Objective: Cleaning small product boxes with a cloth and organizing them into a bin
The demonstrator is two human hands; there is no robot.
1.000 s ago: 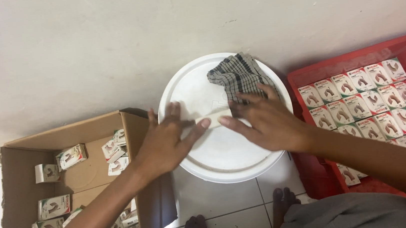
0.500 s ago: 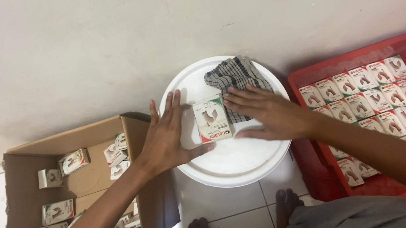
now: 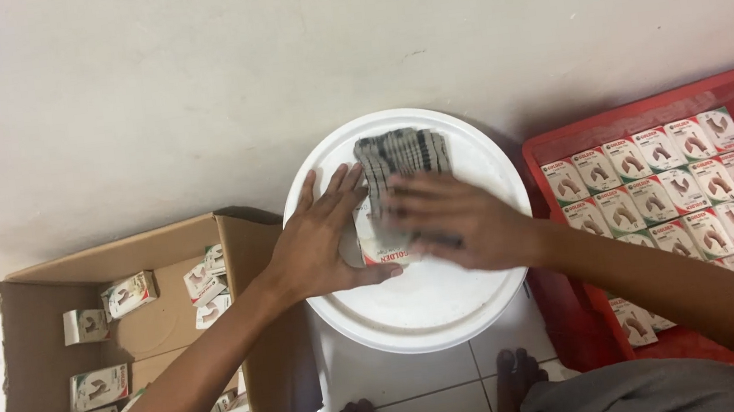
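On the white round lid (image 3: 423,305) between cardboard carton (image 3: 145,256) and red tray (image 3: 560,136) lies a small box (image 3: 382,248) — left hand (image 3: 321,243) flat against its left side, grip apart; right hand (image 3: 455,219) presses a checked cloth (image 3: 398,153) onto it — fingers spread, blurred

I'm looking straight down: the round lid (image 3: 423,305) sits on the floor against the wall (image 3: 189,70), dead centre. On it lies a small box (image 3: 381,248), my left hand (image 3: 321,243) pressed at its left side, my right hand (image 3: 450,220) on top with the cloth (image 3: 398,155). Left of the lid stands the cardboard carton (image 3: 21,288) with loose boxes inside; right of it, the tray (image 3: 560,136) with boxes in rows.
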